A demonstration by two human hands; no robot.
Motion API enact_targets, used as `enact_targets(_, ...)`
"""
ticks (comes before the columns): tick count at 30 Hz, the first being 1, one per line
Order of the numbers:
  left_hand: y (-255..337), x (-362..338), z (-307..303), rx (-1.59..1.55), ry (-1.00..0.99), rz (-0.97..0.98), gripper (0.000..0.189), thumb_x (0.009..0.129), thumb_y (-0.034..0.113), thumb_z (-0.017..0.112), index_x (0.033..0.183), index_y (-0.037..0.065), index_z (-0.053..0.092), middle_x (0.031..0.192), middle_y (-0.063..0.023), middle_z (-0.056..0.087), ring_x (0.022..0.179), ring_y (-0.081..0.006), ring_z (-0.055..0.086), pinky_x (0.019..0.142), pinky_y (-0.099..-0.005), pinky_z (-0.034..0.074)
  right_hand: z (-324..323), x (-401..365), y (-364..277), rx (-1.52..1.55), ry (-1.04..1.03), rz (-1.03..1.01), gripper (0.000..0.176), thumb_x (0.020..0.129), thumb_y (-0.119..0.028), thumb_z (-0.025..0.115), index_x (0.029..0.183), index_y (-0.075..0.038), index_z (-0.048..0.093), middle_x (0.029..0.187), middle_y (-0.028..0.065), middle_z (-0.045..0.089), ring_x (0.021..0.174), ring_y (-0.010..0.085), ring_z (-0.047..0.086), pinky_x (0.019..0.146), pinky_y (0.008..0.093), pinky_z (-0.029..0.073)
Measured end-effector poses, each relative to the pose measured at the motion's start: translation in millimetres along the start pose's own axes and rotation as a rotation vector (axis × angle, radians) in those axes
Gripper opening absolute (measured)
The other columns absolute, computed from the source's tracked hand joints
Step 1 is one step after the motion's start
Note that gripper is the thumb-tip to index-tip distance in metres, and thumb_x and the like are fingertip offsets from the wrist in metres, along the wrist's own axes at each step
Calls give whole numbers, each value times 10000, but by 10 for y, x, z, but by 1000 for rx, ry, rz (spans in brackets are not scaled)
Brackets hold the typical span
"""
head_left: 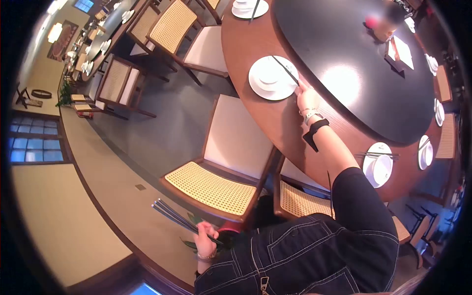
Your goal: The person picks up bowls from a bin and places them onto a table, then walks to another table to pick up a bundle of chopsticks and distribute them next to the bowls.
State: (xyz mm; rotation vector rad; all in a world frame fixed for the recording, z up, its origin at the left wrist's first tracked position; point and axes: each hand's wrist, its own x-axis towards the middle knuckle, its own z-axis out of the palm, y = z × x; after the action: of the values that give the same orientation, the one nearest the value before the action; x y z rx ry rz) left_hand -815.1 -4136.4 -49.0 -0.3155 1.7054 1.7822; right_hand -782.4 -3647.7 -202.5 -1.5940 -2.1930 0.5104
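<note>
My right hand (307,97), with a bracelet and a black watch at its wrist, reaches over the round wooden table. Its fingers are closed at the near end of dark chopsticks (285,68), which lie across the rim of a white plate (259,92). A white bowl (268,73) stands on that plate. Down at the lower left, away from the table, my left hand (205,238) grips a bundle of several dark chopsticks (173,215) with pale tips. The bundle points up and to the left.
A black turntable (339,115) covers the middle of the wooden table (260,110). More place settings, such as a plate with bowl and chopsticks (377,167), line its edge. Cane-backed chairs (211,189) stand around it. A leafy plant (189,243) is beside my left hand.
</note>
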Motion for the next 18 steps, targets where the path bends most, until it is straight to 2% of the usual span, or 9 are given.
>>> enact_targets(3, 8, 106, 126, 44, -25, -12, 296, 879, 313, 378, 782, 43, 445, 542, 22, 295, 468, -77, 295, 421, -232, 300, 178, 72, 3, -9, 89, -35, 250, 768, -174, 495, 1001, -221, 573, 802, 121, 550, 740, 282, 556, 644, 375, 447)
enact_targets(10, 1, 205, 117, 102, -46, -65, 283, 884, 292, 374, 778, 39, 443, 537, 24, 295, 468, -78, 295, 424, -234, 304, 240, 250, -139, 89, 18, 12, 238, 761, -167, 499, 983, -201, 577, 897, 156, 521, 795, 296, 545, 659, 379, 449)
enact_targets(12, 18, 208, 98, 102, -40, -78, 284, 885, 290, 371, 777, 38, 442, 536, 24, 296, 468, -79, 296, 424, -234, 305, 307, 307, -178, 68, 71, 10, 240, 748, -142, 508, 970, -179, 592, 882, 167, 504, 751, 313, 553, 658, 373, 456)
enact_targets(16, 55, 222, 86, 118, -49, -56, 285, 886, 291, 367, 778, 39, 443, 533, 19, 302, 464, -82, 296, 422, -235, 308, 512, 467, -173, 119, 107, 85, 235, 737, -125, 503, 944, -173, 604, 876, 176, 501, 774, 315, 546, 670, 372, 456)
enact_targets(18, 66, 219, 55, 126, -27, -49, 285, 886, 291, 367, 780, 38, 444, 532, 17, 305, 462, -83, 296, 421, -235, 309, 484, 481, -197, 25, 126, 4, 242, 734, -118, 497, 939, -183, 607, 879, 173, 503, 810, 311, 533, 677, 372, 457)
